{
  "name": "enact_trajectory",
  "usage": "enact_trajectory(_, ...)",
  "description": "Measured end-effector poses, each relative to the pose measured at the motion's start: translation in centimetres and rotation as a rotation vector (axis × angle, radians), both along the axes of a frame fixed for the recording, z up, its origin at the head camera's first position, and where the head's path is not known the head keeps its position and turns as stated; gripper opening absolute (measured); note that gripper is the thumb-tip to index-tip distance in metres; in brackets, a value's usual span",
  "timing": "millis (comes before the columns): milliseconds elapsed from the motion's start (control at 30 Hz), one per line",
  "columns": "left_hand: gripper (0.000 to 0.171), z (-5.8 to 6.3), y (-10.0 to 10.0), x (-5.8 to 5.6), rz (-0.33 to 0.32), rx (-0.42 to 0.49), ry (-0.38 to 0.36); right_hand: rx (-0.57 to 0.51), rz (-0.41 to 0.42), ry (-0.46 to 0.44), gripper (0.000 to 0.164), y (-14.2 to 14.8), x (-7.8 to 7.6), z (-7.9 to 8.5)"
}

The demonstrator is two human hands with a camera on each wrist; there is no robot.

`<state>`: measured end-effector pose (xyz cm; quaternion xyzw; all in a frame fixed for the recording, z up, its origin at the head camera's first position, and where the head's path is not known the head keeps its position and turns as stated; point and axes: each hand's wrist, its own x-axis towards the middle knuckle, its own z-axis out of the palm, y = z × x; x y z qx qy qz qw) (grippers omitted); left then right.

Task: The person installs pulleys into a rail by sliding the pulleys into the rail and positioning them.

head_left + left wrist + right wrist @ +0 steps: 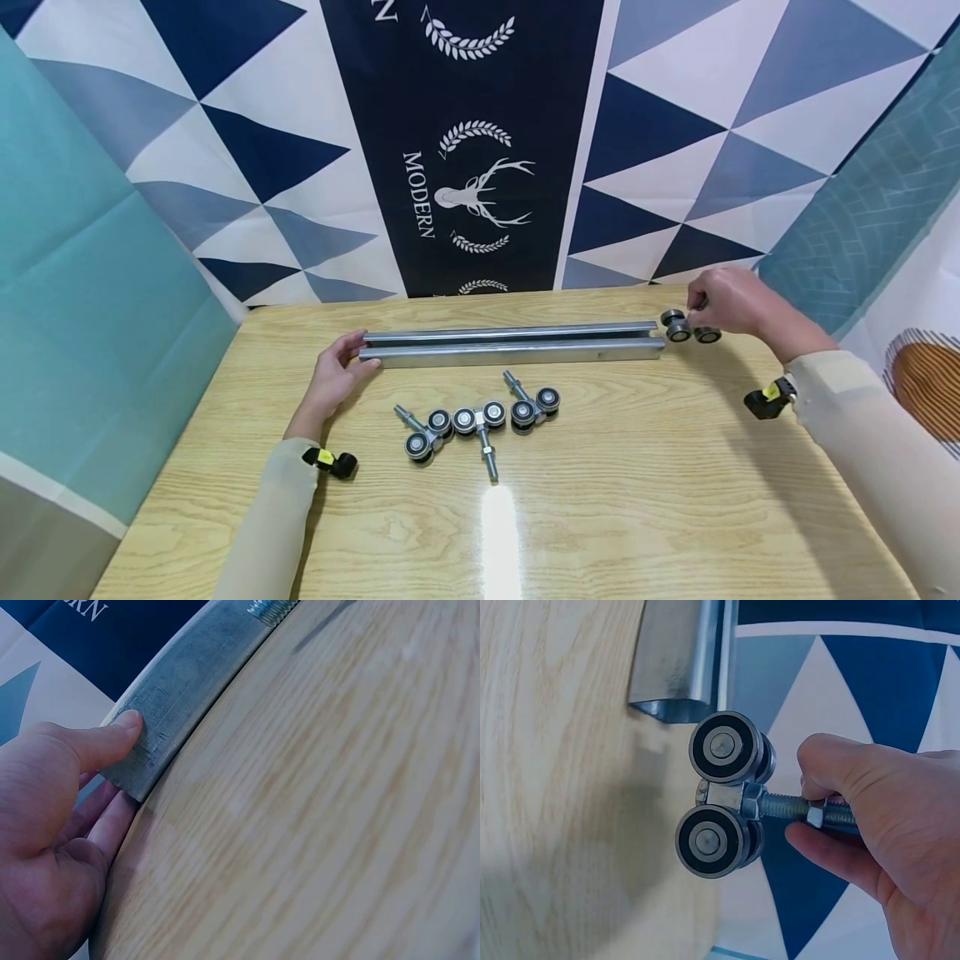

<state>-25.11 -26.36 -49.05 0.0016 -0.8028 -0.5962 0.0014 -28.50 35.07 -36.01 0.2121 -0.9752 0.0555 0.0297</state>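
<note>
A grey metal C-shaped track [510, 353] lies lengthwise on the table, its slot facing up. My left hand [337, 372] grips its left end, with the thumb [120, 739] pressed on the front wall and the other fingers partly hidden behind. Off the track's right end, my right hand [723, 302] pinches the threaded bolt [784, 806] of a roller trolley [724, 795]. Two pairs of wheels show on this trolley, close to the track's open end [671, 709] but apart from it.
Three more roller trolleys lie in front of the track: a left one [427, 435], a middle one [480, 421] and a right one [534, 408]. Behind the wooden table [600, 500] hangs a patterned cloth [480, 150]. A teal cloth [90, 250] borders the left side.
</note>
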Motion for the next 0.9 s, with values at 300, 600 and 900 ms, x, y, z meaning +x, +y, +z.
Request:
enact_trajectory(300, 0.068, -0.1, -0.1, -0.1, -0.003, -0.011, -0.002, -0.002, -0.021, -0.021, 0.01, 0.1, -0.4, -1.2)
enact_trajectory(600, 0.067, -0.1, 0.1, 0.0, 0.001, 0.002, 0.011, -0.02, -0.021, -0.045, 0.011, -0.2, -0.5, -2.0)
enact_trajectory(900, 0.065, 0.0, 0.1, -0.1, 0.005, 0.006, 0.013, -0.002, 0.005, -0.024, 0.014, -0.3, -0.3, -2.8)
